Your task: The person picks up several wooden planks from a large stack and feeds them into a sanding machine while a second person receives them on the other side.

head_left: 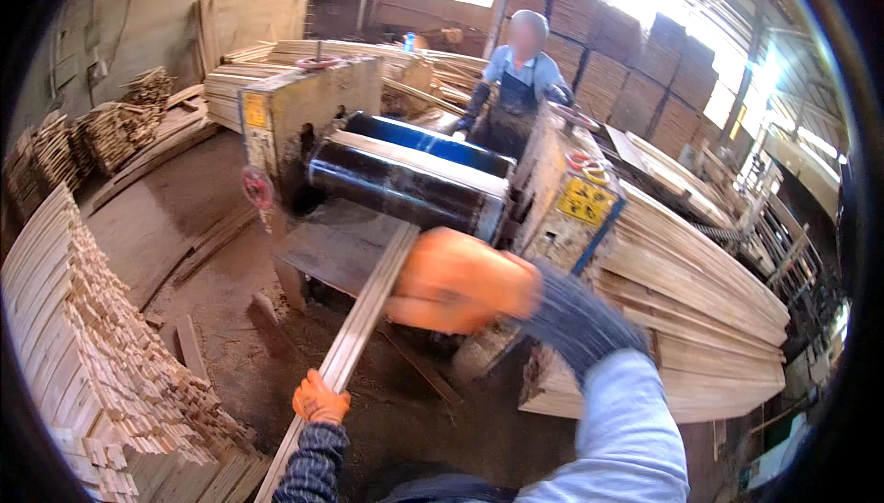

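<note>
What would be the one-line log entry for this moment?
left hand: grips slat | right hand: on slat near machine | co-worker: behind machine | slat stack: at left

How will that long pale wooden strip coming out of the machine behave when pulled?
The long pale wooden strip looks thin and narrow, so probably light. It runs straight between the left hand and right hand, suggesting fair stiffness, though its length may let it sag. Gloves likely grip the bare wood well.

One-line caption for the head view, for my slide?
Both gloved hands, left and right, grip a wooden slat at the planer's outfeed.
</note>
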`<state>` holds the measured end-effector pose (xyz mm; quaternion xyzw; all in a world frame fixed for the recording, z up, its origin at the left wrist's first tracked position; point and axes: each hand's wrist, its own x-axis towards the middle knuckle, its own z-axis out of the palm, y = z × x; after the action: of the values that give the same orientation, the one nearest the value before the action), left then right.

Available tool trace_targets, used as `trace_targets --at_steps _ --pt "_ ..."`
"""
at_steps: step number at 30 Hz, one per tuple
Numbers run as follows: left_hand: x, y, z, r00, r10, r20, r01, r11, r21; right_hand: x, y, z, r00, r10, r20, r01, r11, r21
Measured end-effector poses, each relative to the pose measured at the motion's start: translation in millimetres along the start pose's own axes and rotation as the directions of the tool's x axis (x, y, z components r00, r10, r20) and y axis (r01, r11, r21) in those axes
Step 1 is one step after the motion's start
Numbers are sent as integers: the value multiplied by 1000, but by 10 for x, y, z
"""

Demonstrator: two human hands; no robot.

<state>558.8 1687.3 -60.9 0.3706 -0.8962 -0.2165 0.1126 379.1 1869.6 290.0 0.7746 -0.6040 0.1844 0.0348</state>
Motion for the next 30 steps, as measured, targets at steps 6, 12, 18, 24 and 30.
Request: trace_targets --at_steps 6,12,18,24,30 --pt "-199 -89 54 995 66 -74 -64 997 31 1620 -434 225 866 -490 101 493 870 -14" --pt "-697 -654 -577 995 71 63 -67 996 -62 -1441 -396 165 978 210 -16 -211 973 -89" --pt "-1305 -963 -604 839 390 -380 -359 921 154 -4318 -2007 869 -419 853 -311 -806 -191 560" --pt "-479 -445 -171 992 21 124 -28 998 54 -2780 -1081 1894 123 972 201 -746 -43 665" --pt "-61 -126 155 988 156 17 -156 988 -9 -111 -701 2178 939 119 -324 93 817 570"
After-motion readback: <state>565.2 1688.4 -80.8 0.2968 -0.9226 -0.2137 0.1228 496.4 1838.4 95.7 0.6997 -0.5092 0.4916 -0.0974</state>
